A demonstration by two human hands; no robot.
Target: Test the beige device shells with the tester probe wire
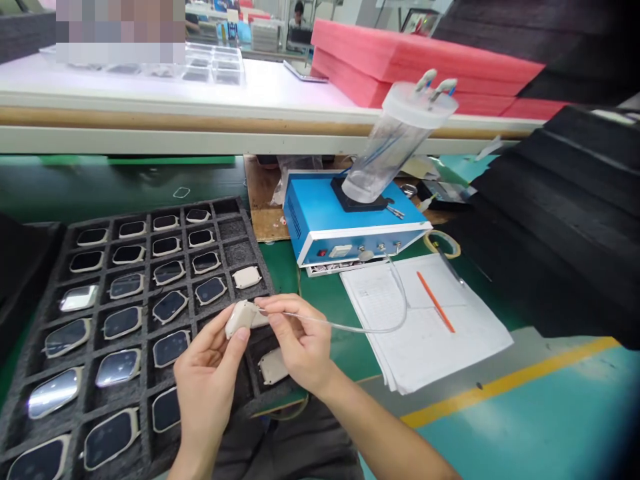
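My left hand (211, 363) grips a beige smartwatch case (239, 319), with the thumb on its near face. Close against it, my right hand (303, 343) pinches the end of a thin clear tube (367, 329). The tube's tip is at the case's edge; whether it enters an opening, I cannot tell. This tube loops back to the front of a blue box-shaped machine (320, 200). Beneath both hands lies a black foam tray (235, 253) of smartwatches (170, 307), most with dark screens up. Two beige cases, one at the right column (247, 277) and one by my right wrist (274, 367), lie pale side up.
A clear cylinder (380, 150) stands tilted on the machine. Printed sheets (390, 353) with an orange stick (435, 301) lie to the right, near a tape roll (443, 244). Black foam (560, 227) is stacked at far right. Red foam blocks (395, 60) rest on the shelf.
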